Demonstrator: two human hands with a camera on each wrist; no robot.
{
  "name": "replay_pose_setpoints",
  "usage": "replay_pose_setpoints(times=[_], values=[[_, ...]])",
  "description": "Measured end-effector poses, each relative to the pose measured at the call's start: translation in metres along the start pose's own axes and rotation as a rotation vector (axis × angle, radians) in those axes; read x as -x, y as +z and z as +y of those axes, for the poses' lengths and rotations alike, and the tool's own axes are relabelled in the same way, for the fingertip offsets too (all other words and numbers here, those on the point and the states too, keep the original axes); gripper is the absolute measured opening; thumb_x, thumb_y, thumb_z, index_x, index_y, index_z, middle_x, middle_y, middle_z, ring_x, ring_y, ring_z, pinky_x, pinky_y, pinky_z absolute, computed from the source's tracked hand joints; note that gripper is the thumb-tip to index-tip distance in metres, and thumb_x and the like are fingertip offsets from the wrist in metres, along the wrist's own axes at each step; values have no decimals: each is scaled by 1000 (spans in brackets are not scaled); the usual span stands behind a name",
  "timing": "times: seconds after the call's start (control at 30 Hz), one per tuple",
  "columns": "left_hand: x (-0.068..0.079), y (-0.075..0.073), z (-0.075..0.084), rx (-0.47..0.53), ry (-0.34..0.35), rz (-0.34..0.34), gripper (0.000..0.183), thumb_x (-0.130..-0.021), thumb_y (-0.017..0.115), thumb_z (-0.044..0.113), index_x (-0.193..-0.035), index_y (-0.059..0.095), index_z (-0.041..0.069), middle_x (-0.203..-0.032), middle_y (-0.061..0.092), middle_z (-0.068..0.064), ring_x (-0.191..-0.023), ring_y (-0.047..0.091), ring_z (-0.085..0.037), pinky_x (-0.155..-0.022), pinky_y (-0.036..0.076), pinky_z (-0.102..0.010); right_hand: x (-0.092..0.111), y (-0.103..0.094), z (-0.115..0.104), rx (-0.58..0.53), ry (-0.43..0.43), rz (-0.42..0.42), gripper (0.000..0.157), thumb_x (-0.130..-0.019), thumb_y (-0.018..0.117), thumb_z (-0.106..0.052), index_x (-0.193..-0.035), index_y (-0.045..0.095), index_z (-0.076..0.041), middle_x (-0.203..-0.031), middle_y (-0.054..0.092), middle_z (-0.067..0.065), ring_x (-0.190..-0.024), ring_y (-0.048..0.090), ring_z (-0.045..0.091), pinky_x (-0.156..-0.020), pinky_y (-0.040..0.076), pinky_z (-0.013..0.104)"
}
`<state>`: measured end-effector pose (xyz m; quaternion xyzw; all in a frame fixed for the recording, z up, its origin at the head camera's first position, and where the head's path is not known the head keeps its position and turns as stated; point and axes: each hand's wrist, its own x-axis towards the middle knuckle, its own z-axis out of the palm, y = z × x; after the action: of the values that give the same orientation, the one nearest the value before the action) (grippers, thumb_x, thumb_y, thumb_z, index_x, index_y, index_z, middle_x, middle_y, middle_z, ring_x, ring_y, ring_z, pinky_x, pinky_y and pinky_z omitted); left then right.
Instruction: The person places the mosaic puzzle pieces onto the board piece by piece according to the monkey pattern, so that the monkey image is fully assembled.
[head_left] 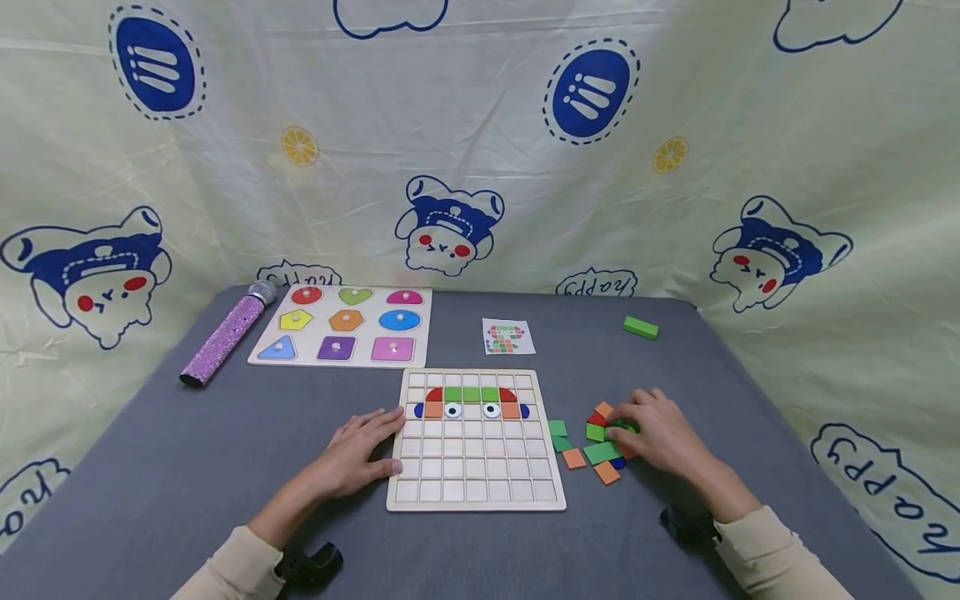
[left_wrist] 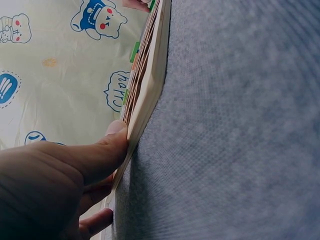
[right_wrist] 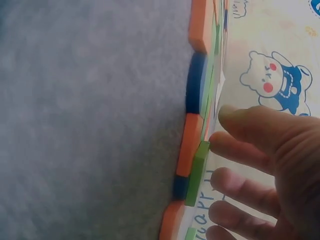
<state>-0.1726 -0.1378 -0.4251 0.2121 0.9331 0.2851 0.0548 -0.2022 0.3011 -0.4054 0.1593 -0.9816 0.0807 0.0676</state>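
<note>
A pale square grid board (head_left: 476, 468) lies in front of me, with green, red, orange and blue pieces and two eye tiles (head_left: 453, 410) set in its upper rows. My left hand (head_left: 360, 454) rests against the board's left edge, thumb and fingertips touching its side. Right of the board is a loose pile of coloured tiles, among them a green one (head_left: 602, 452) and an orange one (head_left: 607, 473). Over this pile reaches my right hand (head_left: 660, 433), thumb and fingers apart. In the right wrist view a fingertip is right at the top of a green block (right_wrist: 198, 175).
A shape puzzle board (head_left: 337, 346) lies at the back left beside a glittery purple microphone (head_left: 228, 337). Behind the grid board is a small picture card (head_left: 508, 337). One green block (head_left: 641, 327) lies apart at the back right. A printed curtain (head_left: 480, 150) hangs behind the table.
</note>
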Motion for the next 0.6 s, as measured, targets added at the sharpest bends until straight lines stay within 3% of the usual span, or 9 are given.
replay_pose_setpoints(times=[0.33, 0.6], values=[[0, -1, 0, 4, -3, -13, 67, -87, 66, 30, -143, 39, 5, -153, 35, -11, -141, 27, -38, -109, 15, -65, -5, 1, -1, 17, -3, -37, 14, -82, 71, -29, -92, 74, -20, -85, 54, 1, -79, 40, 17, -67, 28, 30], [0, -2, 1, -1, 9, -7, 67, -88, 66, 29, -143, 39, 4, -152, 35, -11, -141, 27, -39, -108, 16, -66, -20, 2, -13, 7, -39, -69, 17, -85, 68, -27, -98, 75, -17, -88, 56, 1, -80, 40, 17, -68, 28, 30]])
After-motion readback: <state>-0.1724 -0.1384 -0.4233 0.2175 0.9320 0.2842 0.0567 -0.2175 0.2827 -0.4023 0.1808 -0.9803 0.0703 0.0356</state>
